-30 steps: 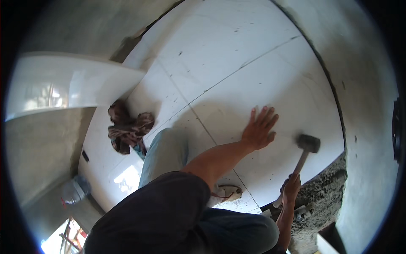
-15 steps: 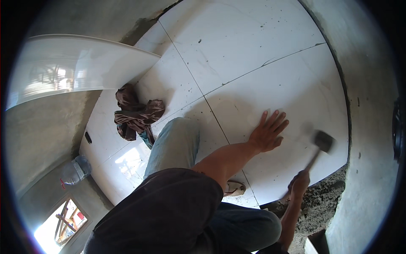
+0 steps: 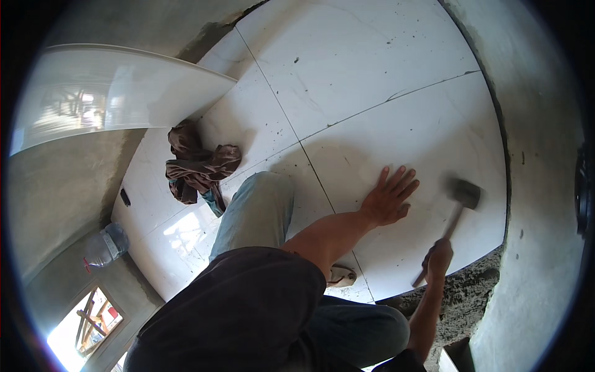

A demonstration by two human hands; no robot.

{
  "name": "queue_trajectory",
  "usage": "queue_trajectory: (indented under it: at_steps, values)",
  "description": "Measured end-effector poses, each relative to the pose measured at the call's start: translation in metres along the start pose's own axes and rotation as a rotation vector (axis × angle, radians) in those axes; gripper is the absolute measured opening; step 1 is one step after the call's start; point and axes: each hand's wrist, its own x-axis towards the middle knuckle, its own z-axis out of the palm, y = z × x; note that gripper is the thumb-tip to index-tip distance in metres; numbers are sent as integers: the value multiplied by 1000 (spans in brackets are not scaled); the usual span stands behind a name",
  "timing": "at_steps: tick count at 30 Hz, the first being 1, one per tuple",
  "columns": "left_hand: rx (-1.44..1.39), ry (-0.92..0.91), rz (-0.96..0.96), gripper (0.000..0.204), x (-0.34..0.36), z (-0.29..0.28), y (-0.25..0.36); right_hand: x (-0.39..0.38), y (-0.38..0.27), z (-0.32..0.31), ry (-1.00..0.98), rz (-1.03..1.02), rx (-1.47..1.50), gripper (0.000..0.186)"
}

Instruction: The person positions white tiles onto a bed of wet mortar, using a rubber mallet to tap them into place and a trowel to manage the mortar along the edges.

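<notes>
Gray walls [image 3: 539, 142] curve around a floor of large white tiles [image 3: 365, 56], specked with dark crumbs and split by thin seams that meet near the middle of the frame. Right of center, the person's left hand [image 3: 387, 201] lies palm down, fingers slightly spread, on the big tile [image 3: 427, 142] that fills the right part of the floor; it has hold of nothing. Lower right, the right hand [image 3: 439, 257] is closed around the handle of a mallet [image 3: 454, 220], whose butt end sticks out below the fist. The dark mallet head, blurred, is at the right of the frame over that same tile; whether it touches the surface cannot be told. Below the tile's lower edge runs a strip of rough gray mortar [image 3: 468, 288].

One knee in pale blue jeans [image 3: 254, 211] is bent at the center, with a light shoe [image 3: 341, 276] partly visible beneath the left forearm. A dark sleeve [image 3: 235, 297] covers much of the bottom. Left of the knee lies a crumpled brown cloth [image 3: 201, 167], and above it a glossy white panel [image 3: 142, 93] juts in from the left. At lower left are a clear plastic bottle [image 3: 106, 247] and a bright opening [image 3: 90, 319] in the wall.
</notes>
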Motion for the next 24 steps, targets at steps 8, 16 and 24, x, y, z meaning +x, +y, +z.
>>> queue_trajectory:
  at_steps: [8,16,24]
  values:
    - [-3,-41,-30,67,-27,-6,-17,29,-5,-16,129,-289,-160,43]
    - [0,0,-59,68,-30,-4,-25,18,-39,6,105,-125,-229,41]
    - [72,182,-372,82,-20,-52,-90,17,-37,1,177,-83,-65,43]
